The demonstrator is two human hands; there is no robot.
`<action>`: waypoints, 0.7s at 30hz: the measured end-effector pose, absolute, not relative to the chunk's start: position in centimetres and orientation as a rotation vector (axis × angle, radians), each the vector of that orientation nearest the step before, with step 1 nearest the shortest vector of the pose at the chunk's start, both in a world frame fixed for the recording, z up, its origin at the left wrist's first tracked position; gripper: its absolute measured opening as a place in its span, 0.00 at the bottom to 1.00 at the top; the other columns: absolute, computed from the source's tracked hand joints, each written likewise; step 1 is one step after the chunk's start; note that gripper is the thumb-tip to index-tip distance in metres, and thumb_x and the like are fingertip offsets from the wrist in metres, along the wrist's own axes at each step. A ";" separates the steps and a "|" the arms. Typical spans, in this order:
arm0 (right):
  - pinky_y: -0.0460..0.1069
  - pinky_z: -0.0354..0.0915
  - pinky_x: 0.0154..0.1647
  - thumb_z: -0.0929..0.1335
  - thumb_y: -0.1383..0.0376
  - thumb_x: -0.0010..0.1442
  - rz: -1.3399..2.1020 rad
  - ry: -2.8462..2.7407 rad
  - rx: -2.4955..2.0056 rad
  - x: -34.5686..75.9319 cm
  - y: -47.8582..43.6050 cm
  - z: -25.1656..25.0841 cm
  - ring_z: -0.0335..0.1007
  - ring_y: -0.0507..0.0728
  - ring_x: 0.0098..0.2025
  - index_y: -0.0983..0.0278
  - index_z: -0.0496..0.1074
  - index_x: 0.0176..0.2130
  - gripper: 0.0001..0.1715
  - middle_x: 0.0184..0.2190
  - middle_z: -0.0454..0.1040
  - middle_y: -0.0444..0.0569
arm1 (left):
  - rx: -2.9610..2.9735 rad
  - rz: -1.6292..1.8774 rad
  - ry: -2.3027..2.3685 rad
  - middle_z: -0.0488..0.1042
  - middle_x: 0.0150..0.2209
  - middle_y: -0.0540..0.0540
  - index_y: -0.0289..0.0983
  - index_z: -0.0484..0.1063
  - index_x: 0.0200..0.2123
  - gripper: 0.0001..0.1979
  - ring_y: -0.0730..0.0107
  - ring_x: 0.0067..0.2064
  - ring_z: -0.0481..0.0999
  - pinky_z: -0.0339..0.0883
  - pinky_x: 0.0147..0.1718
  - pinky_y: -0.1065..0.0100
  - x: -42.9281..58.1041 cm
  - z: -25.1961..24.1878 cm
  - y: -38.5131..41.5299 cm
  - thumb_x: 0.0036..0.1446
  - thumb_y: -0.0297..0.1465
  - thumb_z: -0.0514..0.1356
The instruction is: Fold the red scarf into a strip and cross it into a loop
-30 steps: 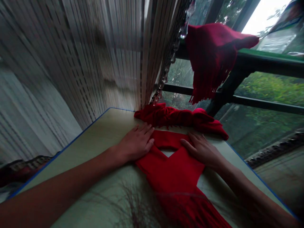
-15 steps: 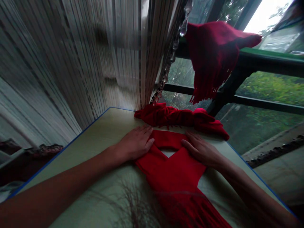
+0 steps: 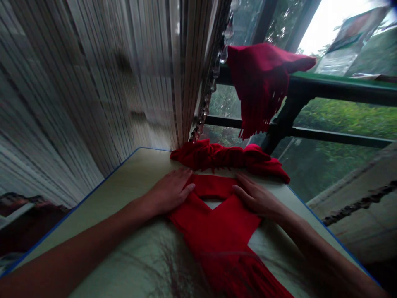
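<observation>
A red fringed scarf (image 3: 217, 227) lies flat on the pale table (image 3: 139, 161), looped at the far end and crossed over itself, with a small gap of table showing inside the loop. Flat on the loop's left corner rests my left hand (image 3: 172, 191), palm down, fingers stretched out. My right hand (image 3: 256, 196) lies the same way on the right corner, its thumb pointing inward. Neither hand grips the cloth. The fringed ends run toward the near edge, where dark blurred strands partly cover the view.
Behind the loop lies a bunched red cloth (image 3: 229, 156) along the far table edge. Another red fringed cloth (image 3: 263, 78) hangs over a green window rail (image 3: 335, 85). A string curtain (image 3: 149, 74) hangs at the left, and a clear packet (image 3: 347, 41) is at the upper right.
The view has shifted, so the table, scarf and both hands appear slightly left and lower. Both hands stay flat on the loop's corners.
</observation>
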State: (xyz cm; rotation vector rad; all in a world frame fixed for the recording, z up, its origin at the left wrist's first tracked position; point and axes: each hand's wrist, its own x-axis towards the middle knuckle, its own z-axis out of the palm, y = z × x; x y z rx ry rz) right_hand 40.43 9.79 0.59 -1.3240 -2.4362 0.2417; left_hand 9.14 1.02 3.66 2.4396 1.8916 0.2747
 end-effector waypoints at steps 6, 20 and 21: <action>0.65 0.43 0.75 0.54 0.39 0.71 0.250 -2.472 -1.255 40.7 9.5 0.7 0.45 0.67 0.75 0.70 0.59 0.71 0.47 0.72 0.54 0.63 | 2.445 0.203 1.942 0.51 0.74 0.36 0.28 0.52 0.73 0.36 0.55 0.75 0.49 0.44 0.73 0.54 8.9 3.8 0.6 0.73 0.47 0.41; 0.64 0.41 0.75 0.53 0.42 0.72 0.379 -2.435 -1.267 41.7 10.2 1.1 0.45 0.65 0.75 0.71 0.59 0.70 0.45 0.72 0.54 0.64 | 2.366 0.344 1.936 0.55 0.73 0.37 0.28 0.57 0.71 0.40 0.52 0.74 0.53 0.46 0.72 0.50 6.5 3.0 2.5 0.70 0.51 0.40; 0.64 0.41 0.75 0.54 0.42 0.73 0.383 -2.434 -1.263 41.7 10.2 1.2 0.46 0.65 0.75 0.70 0.60 0.70 0.44 0.72 0.56 0.64 | 2.379 0.372 1.941 0.55 0.73 0.37 0.28 0.57 0.71 0.39 0.52 0.74 0.53 0.46 0.72 0.49 6.5 3.0 2.5 0.69 0.51 0.40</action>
